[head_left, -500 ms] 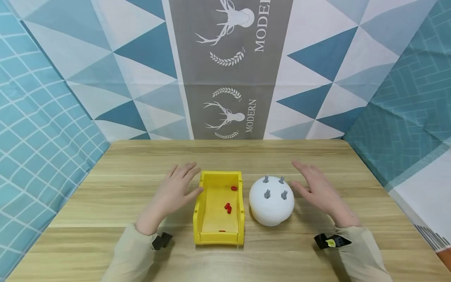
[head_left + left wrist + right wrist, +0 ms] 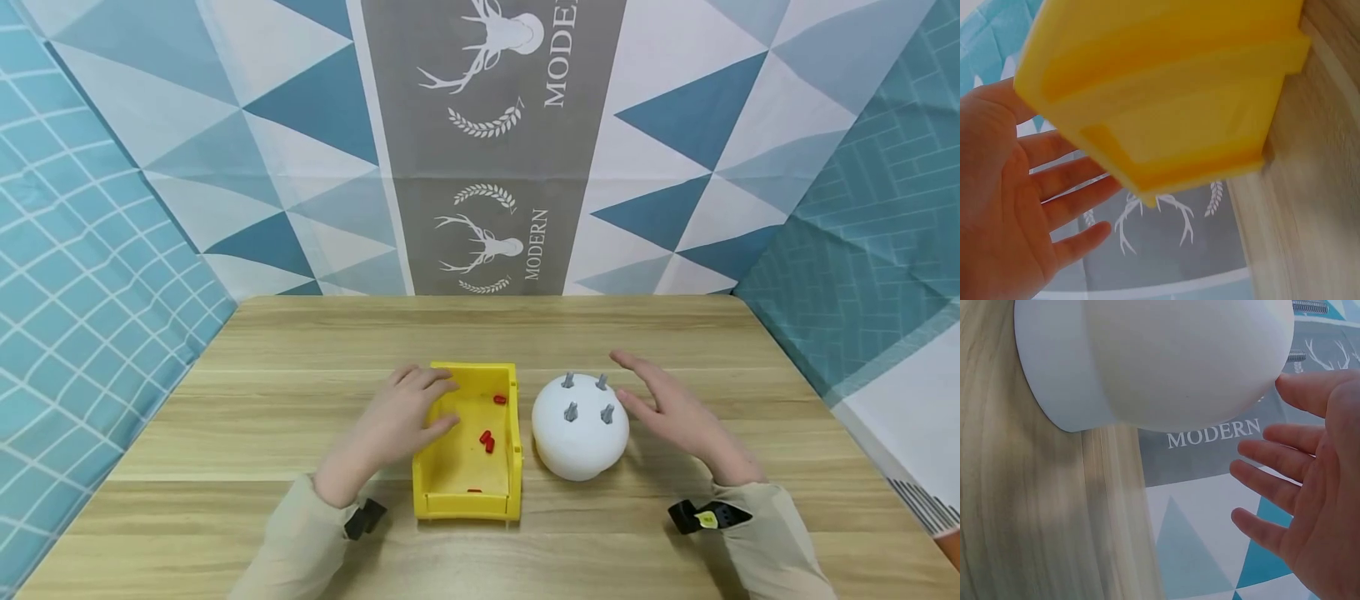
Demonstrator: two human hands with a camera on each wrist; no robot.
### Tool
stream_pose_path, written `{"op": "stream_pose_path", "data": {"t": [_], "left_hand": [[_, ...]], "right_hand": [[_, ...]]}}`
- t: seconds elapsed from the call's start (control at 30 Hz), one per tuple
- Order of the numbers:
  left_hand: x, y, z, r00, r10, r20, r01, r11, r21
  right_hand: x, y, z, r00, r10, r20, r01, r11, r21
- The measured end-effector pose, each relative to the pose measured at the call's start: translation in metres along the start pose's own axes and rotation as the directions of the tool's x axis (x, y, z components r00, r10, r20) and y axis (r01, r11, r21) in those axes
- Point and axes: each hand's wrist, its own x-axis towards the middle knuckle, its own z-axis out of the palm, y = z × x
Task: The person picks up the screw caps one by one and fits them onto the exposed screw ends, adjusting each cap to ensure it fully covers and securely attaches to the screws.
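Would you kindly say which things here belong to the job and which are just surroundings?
Probably the job:
- yellow bin by the left hand
- red pieces inside
- white dome by the right hand
- grey bolts atop it

Probably just surroundings:
- wooden table
- patterned backdrop

Beige sleeves (image 2: 300, 533), black straps (image 2: 729, 513) (one apparently yellow-tagged)

grey panel (image 2: 412, 158), centre of patterned wall cloth (image 2: 300, 133): two inscriptions, same word, white capitals, turned sideways, reading upward.
1. lower inscription (image 2: 536, 244), lower right of panel: "modern", complete.
2. upper inscription (image 2: 558, 58), upper right of panel: "modern", end cropped by frame edge.
3. lower deer-head emblem (image 2: 501, 247) and upper deer-head emblem (image 2: 516, 35), white, mid-panel, with laurel sprigs.
4. right wrist view: "modern" legible on panel.
5. yellow label (image 2: 707, 519) on black strap (image 2: 731, 512), below and right of panel: too small to read.
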Motion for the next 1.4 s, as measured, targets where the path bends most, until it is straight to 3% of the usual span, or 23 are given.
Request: {"op": "stream_pose_path", "data": {"t": [0.23, 0.53, 0.8, 1.03, 1.4], "left_hand": [[0.002, 0.012, 0.003, 0.996, 0.027, 0.087, -0.025, 0.999, -0.02], [0.005, 0.026, 0.005, 0.972, 0.088, 0.218, -0.079, 0.996, -0.052], [0.01, 0.038, 0.01, 0.912, 0.153, 0.38, -0.112, 0.986, -0.127], [0.011, 0.041, 0.017, 0.877, 0.196, 0.439, -0.124, 0.974, -0.189], [0.014, 0.045, 0.021, 0.798, 0.215, 0.563, -0.073, 0.962, -0.265]], "right_hand": [[-0.004, 0.001, 0.001, 1.0, 0.005, 0.023, -0.007, 0.997, 0.077], [-0.006, 0.001, 0.002, 1.0, -0.022, 0.019, 0.019, 0.993, 0.113], [-0.006, 0.003, 0.003, 0.999, -0.027, 0.02, 0.024, 0.992, 0.127], [-0.006, 0.005, 0.004, 0.999, -0.033, 0.03, 0.029, 0.992, 0.126], [-0.007, 0.002, 0.003, 0.999, -0.011, 0.037, 0.005, 0.987, 0.163]]}}
